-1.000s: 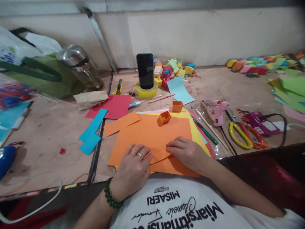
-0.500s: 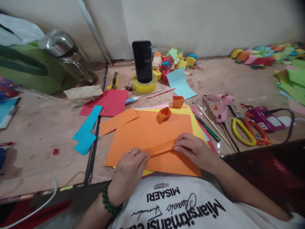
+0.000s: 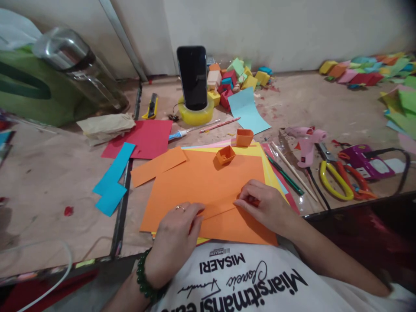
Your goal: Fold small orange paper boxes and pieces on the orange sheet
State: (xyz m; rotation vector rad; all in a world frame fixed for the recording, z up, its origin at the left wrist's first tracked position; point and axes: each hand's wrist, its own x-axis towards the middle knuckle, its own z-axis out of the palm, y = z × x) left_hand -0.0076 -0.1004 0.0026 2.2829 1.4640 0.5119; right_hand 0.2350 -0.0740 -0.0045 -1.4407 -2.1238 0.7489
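An orange paper strip (image 3: 219, 209) lies lengthwise between my hands, hard to tell from the orange sheet (image 3: 195, 177) under it. My left hand (image 3: 178, 232), with a ring and a green bead bracelet, holds the strip's left end between thumb and fingers. At the right end, my right hand (image 3: 264, 206) pinches the strip with thumb and curled fingers. Beyond the hands, a small open orange paper box (image 3: 225, 155) rests on the sheet, and a second orange paper box (image 3: 244, 138) sits just behind it.
A phone (image 3: 192, 78) stands in a yellow tape roll (image 3: 196, 115). To the right are a green pen-like tool (image 3: 286, 175), a pink glue gun (image 3: 306, 143), yellow-handled scissors (image 3: 334, 180) and a purple power socket (image 3: 367, 161). Blue paper strips (image 3: 114, 180) lie left. Folded paper pieces (image 3: 232, 80) are piled behind.
The strip's raised, folded near edge now looks flatter against the sheet. Both hands stay near its ends, with the left fingers and thumb a little further apart. The view has shifted slightly.
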